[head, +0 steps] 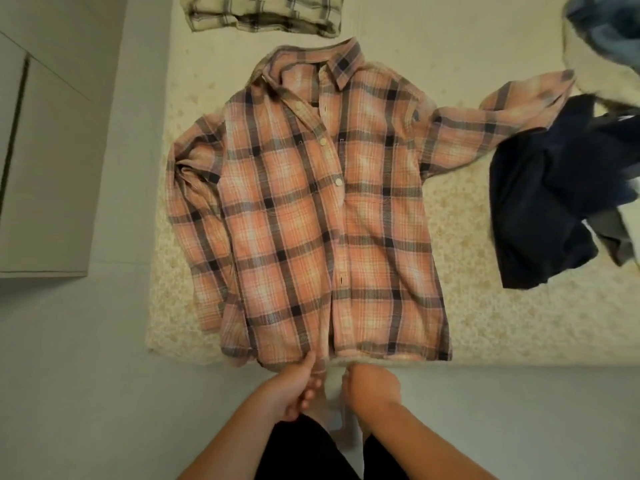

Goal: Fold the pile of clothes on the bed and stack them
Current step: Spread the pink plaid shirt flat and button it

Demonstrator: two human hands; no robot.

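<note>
- Pink plaid shirt (311,209) lies flat on the bed (502,323); soft, light, limp.
- Both hands, left (294,386) and right (372,384), pinch the shirt's near hem.
- Best gripped by shoulders or side seams.

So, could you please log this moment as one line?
pink plaid shirt flat on bed | left hand, right hand at hem | cream plaid shirt folded

Left hand (294,386): fingers curled, thumb extended forward, pinching cloth at the thumb tip.
Right hand (372,384): knuckles up, fingers curled under; contents of grip hidden.
Forearms: bare, converging forward toward the two grips.
Spacing: hands just beside each other, apart.
</note>
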